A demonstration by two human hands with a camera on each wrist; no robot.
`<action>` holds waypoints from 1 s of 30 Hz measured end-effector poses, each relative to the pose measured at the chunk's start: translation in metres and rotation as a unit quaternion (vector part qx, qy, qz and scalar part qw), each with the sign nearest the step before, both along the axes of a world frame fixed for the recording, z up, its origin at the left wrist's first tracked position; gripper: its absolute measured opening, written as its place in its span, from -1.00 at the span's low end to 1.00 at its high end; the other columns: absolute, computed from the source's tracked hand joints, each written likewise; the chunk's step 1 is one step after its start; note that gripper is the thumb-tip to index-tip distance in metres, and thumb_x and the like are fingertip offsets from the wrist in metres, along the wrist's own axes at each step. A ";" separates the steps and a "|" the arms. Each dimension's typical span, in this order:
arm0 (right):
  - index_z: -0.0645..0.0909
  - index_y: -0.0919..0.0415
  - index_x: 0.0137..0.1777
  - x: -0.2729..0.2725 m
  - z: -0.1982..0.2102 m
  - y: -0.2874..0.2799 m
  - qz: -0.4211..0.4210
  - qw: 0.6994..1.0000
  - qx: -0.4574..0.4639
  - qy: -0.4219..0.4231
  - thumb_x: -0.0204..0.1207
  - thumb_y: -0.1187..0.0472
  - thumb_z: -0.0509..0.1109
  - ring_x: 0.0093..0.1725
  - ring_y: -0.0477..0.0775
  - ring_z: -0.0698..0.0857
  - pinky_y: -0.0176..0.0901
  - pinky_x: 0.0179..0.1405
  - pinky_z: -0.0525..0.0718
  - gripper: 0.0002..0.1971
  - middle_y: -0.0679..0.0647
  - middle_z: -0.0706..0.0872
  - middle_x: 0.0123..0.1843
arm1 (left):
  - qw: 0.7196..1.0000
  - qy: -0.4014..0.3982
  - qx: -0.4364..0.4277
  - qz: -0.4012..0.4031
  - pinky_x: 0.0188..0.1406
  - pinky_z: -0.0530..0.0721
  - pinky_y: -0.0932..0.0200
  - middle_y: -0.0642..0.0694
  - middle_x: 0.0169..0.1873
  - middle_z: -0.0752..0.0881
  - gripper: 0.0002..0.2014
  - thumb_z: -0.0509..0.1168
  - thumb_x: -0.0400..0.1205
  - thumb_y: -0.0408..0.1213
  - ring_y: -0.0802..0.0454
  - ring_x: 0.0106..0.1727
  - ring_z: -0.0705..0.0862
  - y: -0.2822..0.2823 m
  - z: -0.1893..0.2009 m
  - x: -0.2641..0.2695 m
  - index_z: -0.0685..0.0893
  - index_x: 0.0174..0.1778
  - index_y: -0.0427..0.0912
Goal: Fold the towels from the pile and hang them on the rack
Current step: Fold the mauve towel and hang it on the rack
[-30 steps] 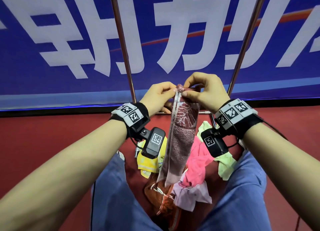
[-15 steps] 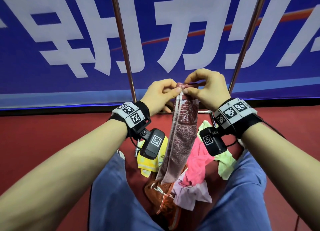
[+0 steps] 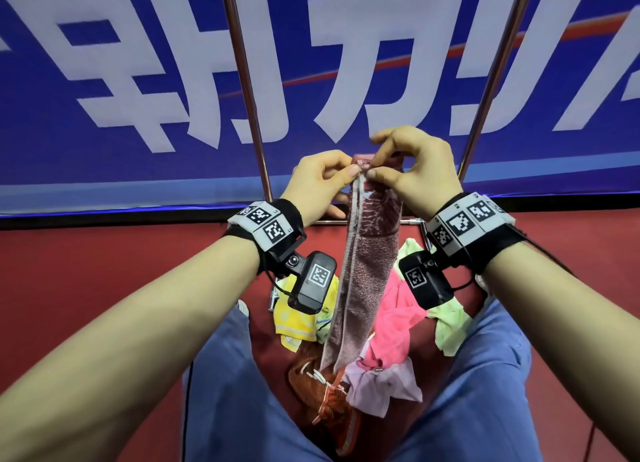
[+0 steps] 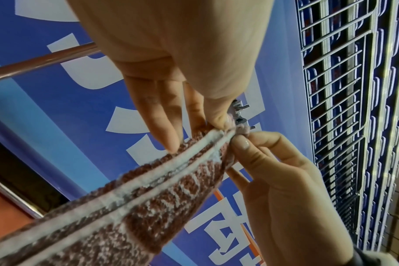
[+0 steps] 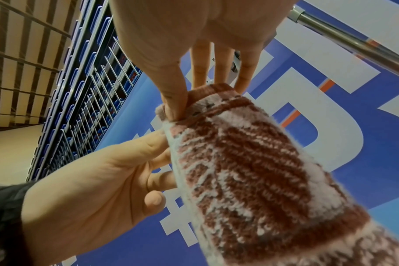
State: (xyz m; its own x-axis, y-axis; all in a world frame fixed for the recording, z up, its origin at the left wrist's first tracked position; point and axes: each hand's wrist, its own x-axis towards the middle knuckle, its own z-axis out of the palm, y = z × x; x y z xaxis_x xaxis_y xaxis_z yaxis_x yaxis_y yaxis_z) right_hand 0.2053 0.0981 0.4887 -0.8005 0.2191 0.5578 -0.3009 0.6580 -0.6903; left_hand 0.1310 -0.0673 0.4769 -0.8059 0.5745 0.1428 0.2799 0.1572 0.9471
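In the centre of the head view, both hands meet at the top edge of a folded maroon towel (image 3: 363, 278). The left hand (image 3: 320, 184) pinches its upper corner, and the right hand (image 3: 415, 170) pinches the same edge just beside it, so the fingertips almost touch. The towel hangs straight down between the two wrists. Below it, at the lower centre, the pile of towels (image 3: 384, 343) lies on the red floor (image 3: 104, 271). The metal rack (image 3: 242, 80) stands behind the hands.
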 end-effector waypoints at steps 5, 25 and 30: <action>0.65 0.13 -0.25 -0.004 0.006 0.003 0.008 0.998 -0.011 -0.068 0.29 0.27 0.63 -0.07 -0.05 0.77 -0.06 0.06 0.72 -0.82 -0.05 0.80 -0.18 | 0.999 0.037 0.004 -0.005 -0.46 0.75 0.18 -0.19 -0.12 0.78 -0.86 0.33 0.72 -0.34 0.02 -0.14 0.79 0.002 -0.002 -0.002 0.78 0.08 -0.26; 0.79 0.09 0.06 -0.013 0.029 0.005 -0.027 0.993 0.112 -0.037 0.40 0.34 0.50 0.00 0.05 0.67 -0.10 0.08 0.59 -0.75 0.05 0.69 -0.07 | 0.986 0.155 -0.042 0.044 0.22 0.69 -0.01 0.19 -0.22 0.83 -0.86 0.56 0.47 -0.05 0.24 -0.09 0.78 0.005 -0.011 0.009 0.84 -0.11 0.04; 0.78 0.05 0.04 -0.013 0.035 0.007 -0.031 0.990 0.133 -0.033 0.41 0.31 0.48 0.11 0.11 0.62 -0.06 0.13 0.53 -0.76 0.08 0.71 -0.02 | 0.985 0.155 -0.048 0.058 -0.06 0.59 0.39 0.15 -0.40 0.75 -0.88 0.59 0.47 -0.27 0.33 -0.36 0.66 0.008 -0.012 0.014 0.76 -0.27 -0.05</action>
State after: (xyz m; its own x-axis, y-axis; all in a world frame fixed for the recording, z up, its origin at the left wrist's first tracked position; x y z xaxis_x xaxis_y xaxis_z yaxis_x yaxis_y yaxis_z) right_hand 0.1927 0.1049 0.5233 -0.8269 0.1216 0.5490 -0.2144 0.8344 -0.5078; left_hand 0.1449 -0.0589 0.4646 -0.7928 0.5038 0.3429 0.5288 0.2891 0.7980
